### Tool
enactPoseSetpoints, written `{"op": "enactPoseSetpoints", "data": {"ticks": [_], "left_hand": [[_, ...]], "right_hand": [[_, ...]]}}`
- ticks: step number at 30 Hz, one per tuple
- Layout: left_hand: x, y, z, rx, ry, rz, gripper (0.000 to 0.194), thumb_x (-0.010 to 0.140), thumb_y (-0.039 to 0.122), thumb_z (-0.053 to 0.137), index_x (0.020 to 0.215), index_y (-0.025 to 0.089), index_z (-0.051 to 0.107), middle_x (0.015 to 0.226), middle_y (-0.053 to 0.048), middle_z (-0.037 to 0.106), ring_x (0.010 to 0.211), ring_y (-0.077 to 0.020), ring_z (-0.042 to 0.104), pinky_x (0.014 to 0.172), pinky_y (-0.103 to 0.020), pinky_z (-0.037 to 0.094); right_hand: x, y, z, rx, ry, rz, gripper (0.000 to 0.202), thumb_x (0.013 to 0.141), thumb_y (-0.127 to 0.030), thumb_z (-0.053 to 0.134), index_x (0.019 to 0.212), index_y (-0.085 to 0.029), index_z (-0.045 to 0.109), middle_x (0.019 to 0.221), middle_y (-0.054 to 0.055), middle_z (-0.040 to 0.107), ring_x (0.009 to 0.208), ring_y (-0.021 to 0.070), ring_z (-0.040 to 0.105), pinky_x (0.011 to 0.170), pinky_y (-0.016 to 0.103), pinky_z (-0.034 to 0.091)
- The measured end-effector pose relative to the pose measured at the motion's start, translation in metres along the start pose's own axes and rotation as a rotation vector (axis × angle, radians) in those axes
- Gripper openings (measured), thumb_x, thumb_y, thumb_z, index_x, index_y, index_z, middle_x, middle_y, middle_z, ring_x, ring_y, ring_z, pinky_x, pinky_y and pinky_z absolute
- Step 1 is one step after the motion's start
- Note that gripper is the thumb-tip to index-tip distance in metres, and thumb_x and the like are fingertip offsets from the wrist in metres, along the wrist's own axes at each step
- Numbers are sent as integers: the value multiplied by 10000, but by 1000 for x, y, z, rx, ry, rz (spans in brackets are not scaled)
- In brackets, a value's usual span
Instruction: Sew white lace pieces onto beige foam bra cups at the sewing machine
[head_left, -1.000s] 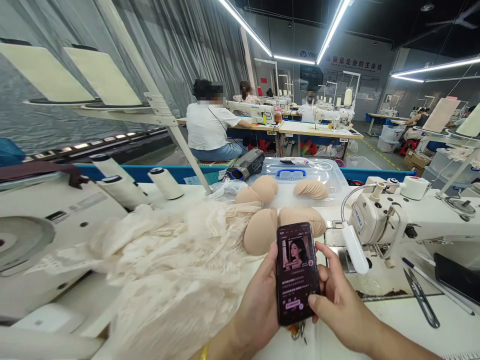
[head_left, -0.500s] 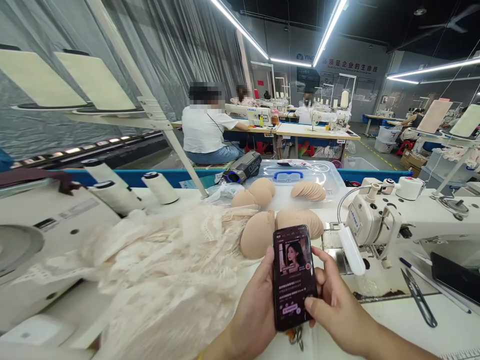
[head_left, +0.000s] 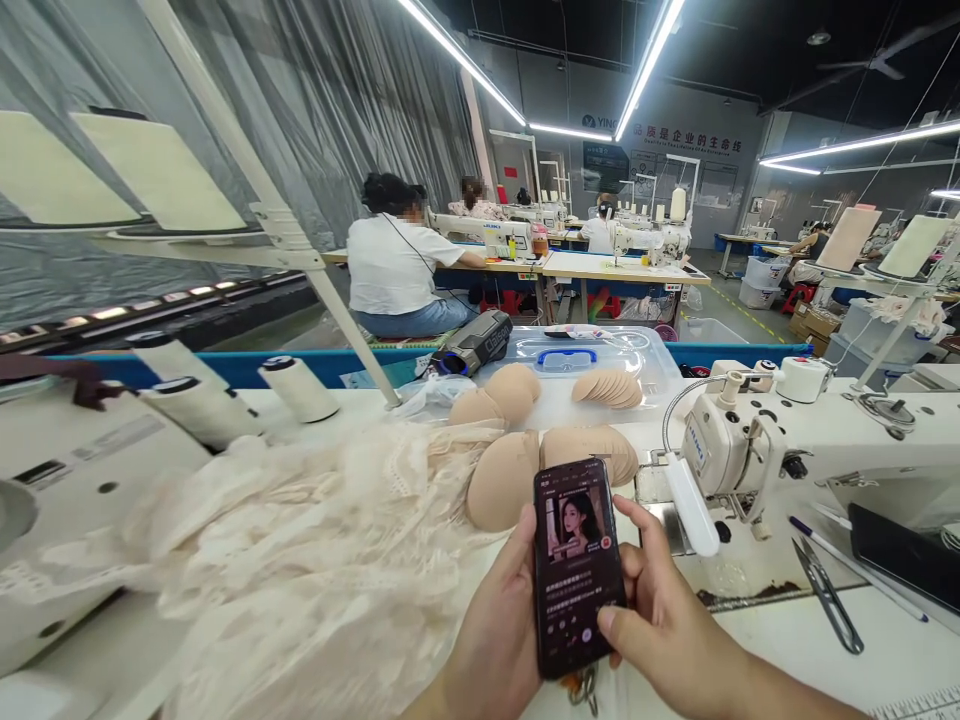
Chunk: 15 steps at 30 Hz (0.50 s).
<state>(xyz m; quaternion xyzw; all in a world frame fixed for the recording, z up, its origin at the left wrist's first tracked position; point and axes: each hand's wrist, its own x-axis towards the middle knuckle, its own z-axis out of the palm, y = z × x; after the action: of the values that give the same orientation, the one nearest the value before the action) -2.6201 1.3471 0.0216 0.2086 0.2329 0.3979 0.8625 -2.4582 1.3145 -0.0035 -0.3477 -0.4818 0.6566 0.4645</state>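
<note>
Both hands hold a black smartphone (head_left: 577,580) upright, its lit screen facing me with a portrait picture and lines of text. My left hand (head_left: 499,620) is closed along the phone's left edge. On the other side my right hand (head_left: 664,600) grips the right edge, its thumb at the lower right of the screen. Just behind the phone lie beige bra cups (head_left: 504,480) and a stack of such cups (head_left: 589,452). A heap of cream lace fabric (head_left: 322,550) spreads to the left. Below the phone, a small metal key-ring-like item (head_left: 581,690) is partly hidden.
To the right stands a white sewing machine (head_left: 739,445), with thread snips (head_left: 829,595), a pen (head_left: 862,570) and a dark flat object (head_left: 900,550) beside it. A clear lidded box (head_left: 637,350) sits behind. Thread cones (head_left: 300,388) stand at left; a seated co-worker (head_left: 405,260) is farther off.
The view has shifted slightly, so most things appear a little farther left and the table lower. Both hands keep hold of the smartphone; the right thumb remains at its screen.
</note>
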Motion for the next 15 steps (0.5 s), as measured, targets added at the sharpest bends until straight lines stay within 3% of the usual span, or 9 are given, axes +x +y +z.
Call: {"op": "enactPoseSetpoints", "data": {"ticks": [7, 15], "left_hand": [[1, -4, -6, 90, 38, -43, 570, 933, 670, 675, 1139, 156, 812, 934, -148, 831, 751, -371, 787, 592, -440, 621], [2, -4, -4, 25, 9, -63, 549, 944, 634, 686, 1020, 112, 841, 841, -145, 826, 801, -379, 794, 643, -433, 627]], "right_hand": [[11, 28, -6, 2, -8, -123, 1063, 848, -385, 774, 1663, -340, 93, 1012, 9, 588, 683, 138, 532, 496, 218, 465], [9, 29, -8, -57, -21, -135, 990, 908, -434, 751, 1666, -339, 120, 1043, 35, 589, 760, 157, 562, 541, 227, 496]]}}
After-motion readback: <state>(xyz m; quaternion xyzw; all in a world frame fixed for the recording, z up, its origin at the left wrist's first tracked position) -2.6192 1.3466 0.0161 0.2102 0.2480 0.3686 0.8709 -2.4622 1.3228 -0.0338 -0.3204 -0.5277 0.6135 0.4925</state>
